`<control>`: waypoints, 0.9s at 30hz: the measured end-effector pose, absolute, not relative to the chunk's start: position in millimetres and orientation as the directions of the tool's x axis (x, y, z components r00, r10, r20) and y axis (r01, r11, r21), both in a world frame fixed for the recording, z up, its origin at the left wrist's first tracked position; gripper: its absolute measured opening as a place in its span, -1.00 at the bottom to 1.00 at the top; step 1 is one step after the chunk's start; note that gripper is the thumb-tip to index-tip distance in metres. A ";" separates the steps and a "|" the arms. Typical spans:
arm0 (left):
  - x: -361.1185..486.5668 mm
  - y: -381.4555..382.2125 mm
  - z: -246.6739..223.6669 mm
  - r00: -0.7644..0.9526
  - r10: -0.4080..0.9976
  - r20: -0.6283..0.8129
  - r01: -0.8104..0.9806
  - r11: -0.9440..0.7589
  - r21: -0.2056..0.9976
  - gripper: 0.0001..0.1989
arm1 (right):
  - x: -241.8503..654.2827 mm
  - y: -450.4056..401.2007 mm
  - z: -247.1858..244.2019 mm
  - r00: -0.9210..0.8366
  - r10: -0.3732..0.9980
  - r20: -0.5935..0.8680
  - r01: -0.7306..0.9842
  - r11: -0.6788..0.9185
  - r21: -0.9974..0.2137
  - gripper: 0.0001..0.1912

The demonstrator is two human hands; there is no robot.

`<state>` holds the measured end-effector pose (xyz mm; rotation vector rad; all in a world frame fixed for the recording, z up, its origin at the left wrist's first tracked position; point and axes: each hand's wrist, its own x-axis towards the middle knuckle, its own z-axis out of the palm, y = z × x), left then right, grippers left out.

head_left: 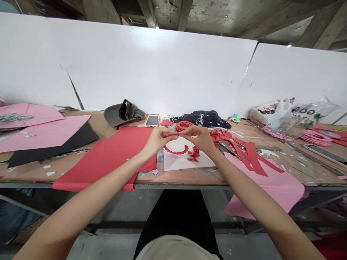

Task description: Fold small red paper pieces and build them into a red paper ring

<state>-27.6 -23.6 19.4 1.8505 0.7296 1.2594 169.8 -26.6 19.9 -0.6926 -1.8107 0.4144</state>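
Observation:
Between the fingertips of both hands is a thin red paper strip (177, 134), held up over a white sheet (176, 164). My left hand (159, 140) pinches its left part, and my right hand (200, 136) is closed on the right part; the fingers hide some of it. Below them, a curved red strip with a notched edge (175, 152) lies on the white sheet. Small folded red paper pieces (194, 154) are heaped beside it. Just behind my hands sits a coiled red ring (184, 125), partly covered by my right hand.
Large red paper (108, 155) overhangs the table edge at left. Red strips (251, 155) lie over pink paper (273, 187) at right. Behind are a grey cap (124, 112), a phone (152, 121), black cloth (206, 118) and plastic bags (273, 113). A white partition (162, 72) stands behind the table.

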 end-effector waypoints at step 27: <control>-27.7 -18.6 18.6 0.321 0.822 0.471 0.062 -0.514 0.855 -0.73 | 207.4 -2.0 14.6 -0.425 0.898 0.117 0.768 0.426 -0.478 -0.89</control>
